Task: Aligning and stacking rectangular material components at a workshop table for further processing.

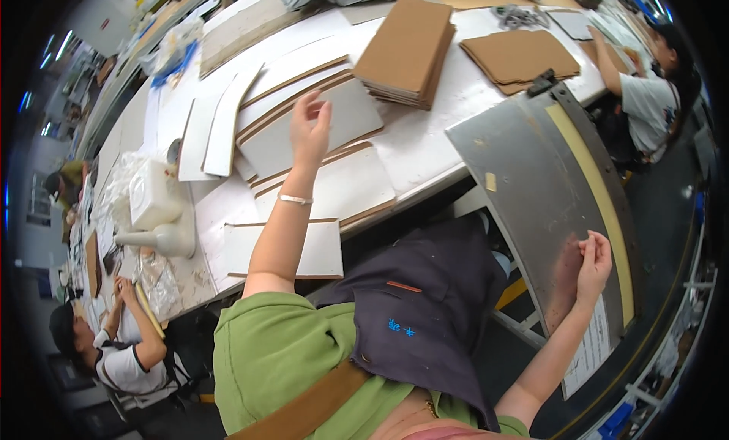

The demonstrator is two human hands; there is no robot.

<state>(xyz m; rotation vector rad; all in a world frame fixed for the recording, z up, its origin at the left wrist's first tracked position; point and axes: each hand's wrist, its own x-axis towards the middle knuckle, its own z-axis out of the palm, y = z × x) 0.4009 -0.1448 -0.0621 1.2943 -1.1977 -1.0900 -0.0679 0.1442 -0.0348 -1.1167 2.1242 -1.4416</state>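
Observation:
My left hand [311, 121] is raised over white panels with brown edges [345, 121] on the table. Its fingers are loosely bent and apart, and nothing shows in them. At the right, my right hand [594, 264] hovers close to a grey metal plate [524, 182] with a cream strip [588, 167] along its far side. The fingertips there are pinched together; whether something small sits between them is hidden. A stack of brown boards [406, 45] lies beyond the white panels, and a lower pile of brown sheets [520, 59] is right of it.
Narrow curved white strips [231, 125], a white plastic container [154, 195] and a pale bottle-shaped vessel [163, 240] stand at the left on the white table [414, 155]. One person [653, 98] works at the far right, another [125, 353] at the lower left.

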